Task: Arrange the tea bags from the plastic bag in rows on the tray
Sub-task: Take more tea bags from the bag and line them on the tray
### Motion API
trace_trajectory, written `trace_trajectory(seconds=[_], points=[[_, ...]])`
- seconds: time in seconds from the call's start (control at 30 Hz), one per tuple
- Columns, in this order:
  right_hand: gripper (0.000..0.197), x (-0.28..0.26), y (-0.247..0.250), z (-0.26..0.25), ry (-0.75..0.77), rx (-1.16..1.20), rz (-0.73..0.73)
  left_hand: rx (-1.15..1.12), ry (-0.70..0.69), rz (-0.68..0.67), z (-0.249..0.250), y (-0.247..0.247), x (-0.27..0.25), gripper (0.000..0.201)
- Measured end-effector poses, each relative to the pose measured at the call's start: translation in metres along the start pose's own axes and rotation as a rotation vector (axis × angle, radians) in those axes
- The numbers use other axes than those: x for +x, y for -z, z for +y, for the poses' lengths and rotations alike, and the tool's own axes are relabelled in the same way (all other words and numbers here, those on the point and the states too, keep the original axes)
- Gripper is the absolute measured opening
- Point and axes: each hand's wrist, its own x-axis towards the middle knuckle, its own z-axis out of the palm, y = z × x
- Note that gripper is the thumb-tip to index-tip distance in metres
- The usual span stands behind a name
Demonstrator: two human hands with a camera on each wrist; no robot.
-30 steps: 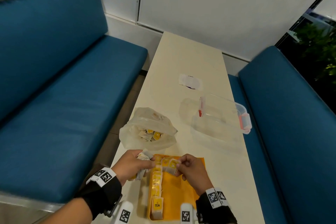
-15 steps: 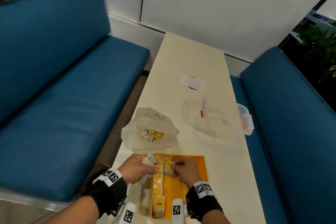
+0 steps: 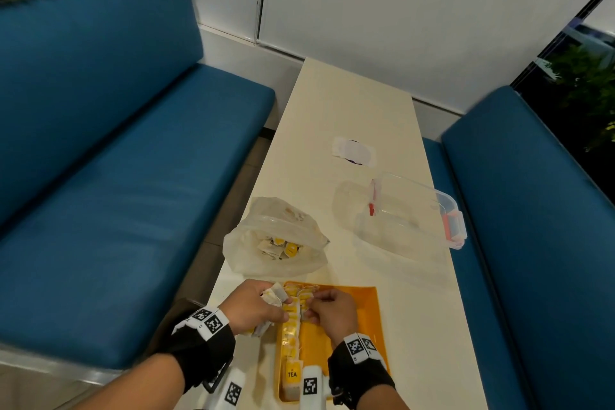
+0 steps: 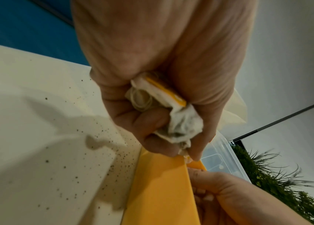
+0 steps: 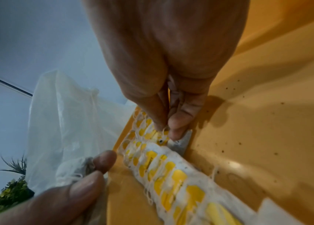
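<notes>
An orange tray (image 3: 359,316) lies at the table's near edge, with a row of white tea bags with yellow tags (image 3: 291,333) standing along its left side. My left hand (image 3: 253,306) grips a bunch of tea bags (image 4: 171,112) at the tray's left rim (image 4: 160,190). My right hand (image 3: 327,309) is inside the tray; its fingertips (image 5: 177,123) pinch a tea bag (image 5: 179,141) at the row's far end (image 5: 152,137). The plastic bag (image 3: 276,240) with more tea bags stands open just beyond the tray.
A clear plastic box with red clips (image 3: 409,220) lies on the table (image 3: 349,103) to the right of the bag. A white paper piece (image 3: 354,151) lies farther back. Blue benches (image 3: 116,176) flank the narrow table on both sides. Dark crumbs (image 4: 94,159) dot the tabletop.
My right hand has come down from above the tray to the far end of the row with a tea bag. The left hand stays at the tray's left rim.
</notes>
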Motion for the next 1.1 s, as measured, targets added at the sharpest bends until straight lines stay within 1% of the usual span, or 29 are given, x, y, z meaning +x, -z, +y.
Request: trace_trajectory(seconds=[0.07,0.13,0.17,0.2,0.27,0.33,0.4,0.5,0.57,0.63,0.77,0.93,1.03,1.1], points=[[0.005,-0.003,0.005,-0.001,0.031,-0.064,0.043,-0.013,0.0,-0.027,0.001,0.002,-0.001,0.031],[0.005,-0.009,0.013,-0.005,0.131,-0.183,0.103,-0.038,0.004,-0.071,0.004,0.004,-0.002,0.04],[0.007,-0.013,0.016,-0.009,0.198,-0.204,0.103,-0.06,0.008,-0.1,0.006,0.005,-0.003,0.042],[0.008,-0.019,0.018,-0.014,0.269,-0.207,0.08,-0.081,0.009,-0.136,0.008,0.005,-0.004,0.043],[0.009,-0.034,0.021,-0.03,0.361,-0.187,-0.039,-0.102,-0.008,-0.209,0.014,0.003,-0.007,0.042],[0.008,-0.046,0.02,-0.046,0.341,-0.162,-0.178,-0.079,-0.035,-0.242,0.02,0.0,-0.009,0.049],[0.01,-0.053,0.019,-0.055,0.27,-0.138,-0.266,-0.075,-0.046,-0.248,0.023,-0.004,-0.009,0.063],[0.01,-0.055,0.018,-0.058,0.191,-0.091,-0.315,-0.093,-0.069,-0.273,0.026,-0.005,-0.009,0.074],[0.005,-0.056,0.018,-0.058,0.19,-0.06,-0.322,-0.096,-0.079,-0.28,0.027,-0.005,-0.009,0.076],[0.003,-0.055,0.02,-0.057,0.177,-0.034,-0.318,-0.115,-0.079,-0.284,0.028,-0.004,-0.011,0.073],[0.014,-0.052,0.022,-0.055,0.11,0.072,-0.31,-0.228,-0.054,-0.289,0.028,-0.003,-0.017,0.064],[0.013,-0.054,0.022,-0.051,0.051,0.229,-0.3,-0.304,-0.035,-0.244,0.021,0.0,-0.019,0.054],[0.013,-0.057,0.02,-0.048,0.091,0.194,-0.284,-0.331,-0.039,-0.207,0.018,-0.002,-0.02,0.052],[0.014,-0.061,0.016,-0.048,0.129,0.134,-0.288,-0.326,-0.057,-0.176,0.017,-0.004,-0.02,0.044]])
